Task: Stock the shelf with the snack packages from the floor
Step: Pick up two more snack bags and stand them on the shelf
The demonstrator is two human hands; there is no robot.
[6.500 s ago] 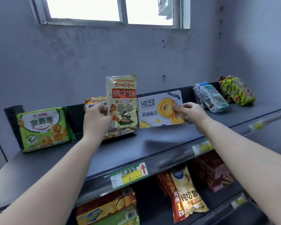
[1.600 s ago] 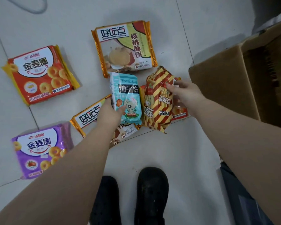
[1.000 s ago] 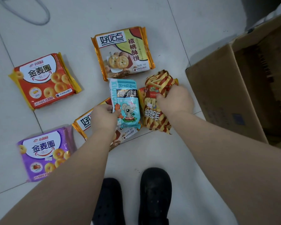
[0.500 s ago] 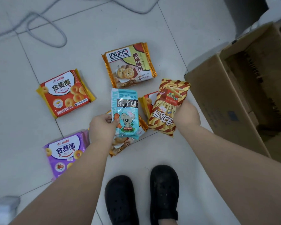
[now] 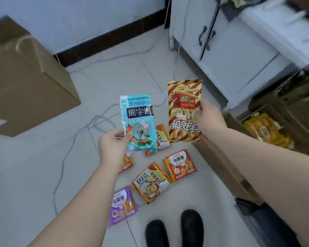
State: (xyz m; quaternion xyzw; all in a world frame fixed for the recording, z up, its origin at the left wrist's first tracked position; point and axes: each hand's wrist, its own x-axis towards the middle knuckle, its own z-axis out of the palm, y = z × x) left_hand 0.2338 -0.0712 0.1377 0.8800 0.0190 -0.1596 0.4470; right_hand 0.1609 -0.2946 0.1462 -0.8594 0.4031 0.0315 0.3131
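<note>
- Your left hand (image 5: 112,147) gripped a glossy teal plastic biscuit pouch (image 5: 137,122), lifted off the floor.
- Your right hand (image 5: 208,118) gripped a crinkly red-and-yellow striped snack bag (image 5: 183,111), also aloft.
- Flat foil packets (image 5: 151,184) lay below on pale glazed floor tiles (image 5: 34,166).

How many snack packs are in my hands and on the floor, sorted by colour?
Teal bag, left hand: 1
Red-and-yellow striped bag, right hand: 1
Gold packs, floor: 2
Red packs, floor: 2
Purple pack, floor: 1
Total: 7
</note>
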